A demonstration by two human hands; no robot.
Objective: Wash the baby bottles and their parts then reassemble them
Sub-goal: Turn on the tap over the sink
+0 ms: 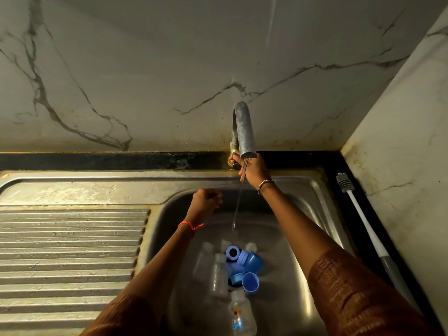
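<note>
Bottles, blue caps in steel sink, lower centre; ribbed drainboard frame left; marble wall above; right hand grips tap handle, left hand fisted.

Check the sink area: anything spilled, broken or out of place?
Nothing broken or spilled. The bottles and blue caps lie jumbled in the sink, as expected before washing. Only oddity: brownish staining at the foot of the wall behind the tap, which the right hand grips.
</note>
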